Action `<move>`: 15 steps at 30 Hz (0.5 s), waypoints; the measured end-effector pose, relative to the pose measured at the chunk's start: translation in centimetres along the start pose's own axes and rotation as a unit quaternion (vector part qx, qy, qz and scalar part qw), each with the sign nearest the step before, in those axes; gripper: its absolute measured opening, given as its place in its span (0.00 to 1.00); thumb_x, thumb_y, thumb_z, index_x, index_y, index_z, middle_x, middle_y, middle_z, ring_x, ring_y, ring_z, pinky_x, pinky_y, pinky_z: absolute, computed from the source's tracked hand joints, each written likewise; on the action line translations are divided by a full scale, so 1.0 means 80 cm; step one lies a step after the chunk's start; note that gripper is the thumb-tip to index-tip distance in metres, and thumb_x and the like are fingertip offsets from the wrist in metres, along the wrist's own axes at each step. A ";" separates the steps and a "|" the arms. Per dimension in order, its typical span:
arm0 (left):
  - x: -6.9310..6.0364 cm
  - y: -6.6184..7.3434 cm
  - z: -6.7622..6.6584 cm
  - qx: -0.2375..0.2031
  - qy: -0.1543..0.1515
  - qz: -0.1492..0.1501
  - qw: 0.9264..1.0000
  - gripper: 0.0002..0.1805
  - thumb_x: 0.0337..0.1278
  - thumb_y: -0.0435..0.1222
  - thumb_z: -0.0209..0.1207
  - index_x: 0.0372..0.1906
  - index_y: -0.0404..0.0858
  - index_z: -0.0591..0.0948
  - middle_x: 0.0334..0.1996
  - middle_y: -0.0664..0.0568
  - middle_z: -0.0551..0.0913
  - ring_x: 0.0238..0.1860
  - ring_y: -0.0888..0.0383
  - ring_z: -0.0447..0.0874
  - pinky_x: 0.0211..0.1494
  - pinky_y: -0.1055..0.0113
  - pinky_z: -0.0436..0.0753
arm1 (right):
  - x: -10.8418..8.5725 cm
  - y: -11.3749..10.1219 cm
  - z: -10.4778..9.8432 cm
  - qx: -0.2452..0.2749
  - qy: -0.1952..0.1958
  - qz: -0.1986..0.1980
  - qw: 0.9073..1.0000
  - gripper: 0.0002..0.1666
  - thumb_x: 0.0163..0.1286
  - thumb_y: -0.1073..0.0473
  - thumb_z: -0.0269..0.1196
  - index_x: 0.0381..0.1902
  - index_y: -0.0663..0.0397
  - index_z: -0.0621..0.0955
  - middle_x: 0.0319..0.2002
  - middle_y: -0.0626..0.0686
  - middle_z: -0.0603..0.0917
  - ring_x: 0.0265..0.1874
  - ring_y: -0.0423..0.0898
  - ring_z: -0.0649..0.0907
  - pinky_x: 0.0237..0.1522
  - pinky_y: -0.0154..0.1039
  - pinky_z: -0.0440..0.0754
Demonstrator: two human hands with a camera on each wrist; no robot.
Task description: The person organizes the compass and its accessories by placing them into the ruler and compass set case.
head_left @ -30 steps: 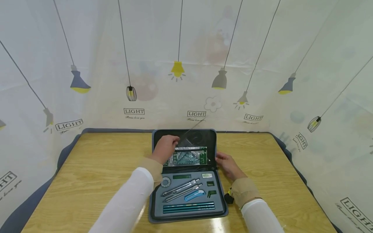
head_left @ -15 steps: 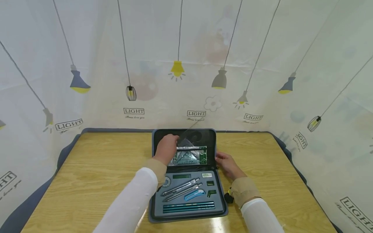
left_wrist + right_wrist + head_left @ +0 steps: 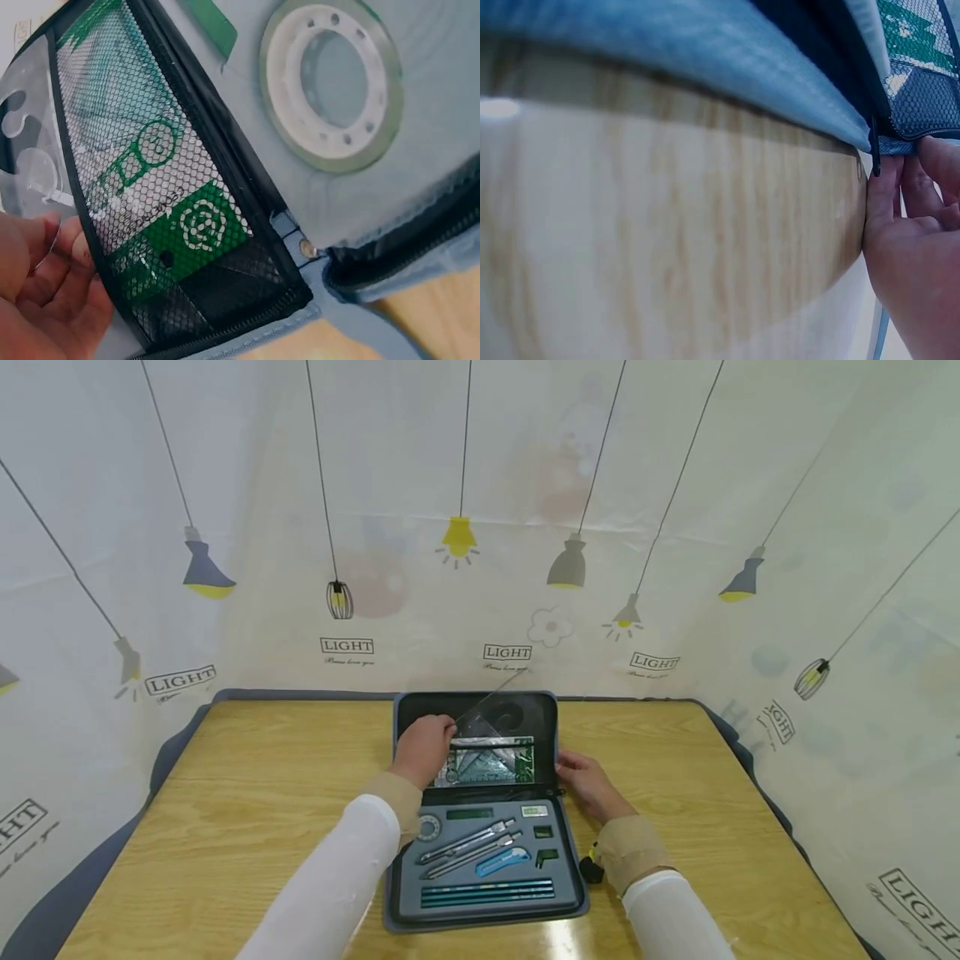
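Observation:
A grey-blue zip case [image 3: 487, 923] lies open on the table, its lid [image 3: 550, 718] raised at the back. My left hand [image 3: 422, 750] pinches a clear plastic drafting template [image 3: 491, 703] in front of the lid; in the left wrist view the template [image 3: 39, 171] shows curved cutouts. Below it, a mesh pocket [image 3: 135, 142] holds a green-and-clear packet [image 3: 487, 764]. With thumb and fingers, my right hand [image 3: 590, 787] holds the lid's right edge near the hinge, as the right wrist view shows this hand [image 3: 915, 225] gripping the fabric rim.
The grey tray holds two compasses [image 3: 468, 852], a blue cutter [image 3: 502, 861], pencils [image 3: 487, 893], an eraser [image 3: 534, 811], a sharpener [image 3: 542, 832] and a tape roll [image 3: 428, 828]. A small black-and-yellow item [image 3: 591, 869] sits by the right wrist. A printed curtain [image 3: 465, 610] surrounds the wooden table [image 3: 285, 760].
My left hand shifts slightly right, then back left and a little lower, keeping hold of the template. The right hand stays at the lid's edge.

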State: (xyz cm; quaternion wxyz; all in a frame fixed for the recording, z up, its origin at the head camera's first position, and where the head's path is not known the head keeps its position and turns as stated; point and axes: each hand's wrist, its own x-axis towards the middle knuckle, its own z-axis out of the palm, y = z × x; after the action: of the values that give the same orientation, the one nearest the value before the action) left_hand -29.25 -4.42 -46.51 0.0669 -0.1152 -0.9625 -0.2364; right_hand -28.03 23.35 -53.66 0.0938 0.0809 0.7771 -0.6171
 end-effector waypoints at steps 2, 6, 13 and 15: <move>0.001 0.001 0.000 0.012 0.010 0.007 1.000 0.11 0.66 0.38 0.53 0.43 0.38 0.84 0.37 0.48 0.85 0.41 0.52 0.83 0.45 0.58 0.81 | 0.001 0.001 0.000 -0.002 -0.002 -0.001 1.000 0.21 0.72 0.67 0.49 0.62 0.62 0.73 0.54 0.60 0.78 0.45 0.43 0.79 0.56 0.45 0.76; 0.001 0.006 0.002 0.044 0.024 0.024 0.998 0.11 0.66 0.37 0.54 0.41 0.38 0.85 0.36 0.47 0.85 0.39 0.51 0.84 0.44 0.57 0.82 | 0.001 0.000 0.000 -0.005 0.000 -0.003 1.000 0.21 0.72 0.67 0.49 0.62 0.62 0.73 0.55 0.61 0.77 0.47 0.45 0.79 0.58 0.47 0.74; -0.004 0.013 0.008 0.048 -0.017 0.022 0.998 0.10 0.65 0.36 0.54 0.39 0.40 0.87 0.36 0.49 0.86 0.39 0.53 0.84 0.44 0.58 0.82 | -0.002 -0.002 0.000 -0.011 -0.005 -0.005 1.000 0.21 0.72 0.68 0.49 0.62 0.63 0.73 0.54 0.60 0.77 0.49 0.46 0.77 0.60 0.49 0.72; -0.004 0.014 0.007 0.043 -0.028 0.016 0.999 0.10 0.64 0.36 0.56 0.39 0.41 0.87 0.37 0.50 0.87 0.39 0.54 0.84 0.44 0.59 0.82 | -0.002 -0.002 -0.001 -0.010 -0.005 -0.002 1.000 0.21 0.72 0.68 0.49 0.62 0.62 0.73 0.54 0.60 0.77 0.49 0.46 0.77 0.60 0.49 0.72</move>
State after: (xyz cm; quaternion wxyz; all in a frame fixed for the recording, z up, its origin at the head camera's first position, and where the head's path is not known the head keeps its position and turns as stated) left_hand -28.67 -3.23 -46.56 0.0483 -0.1346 -0.9712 -0.1907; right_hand -27.90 23.37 -53.44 0.0976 0.0755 0.7828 -0.6099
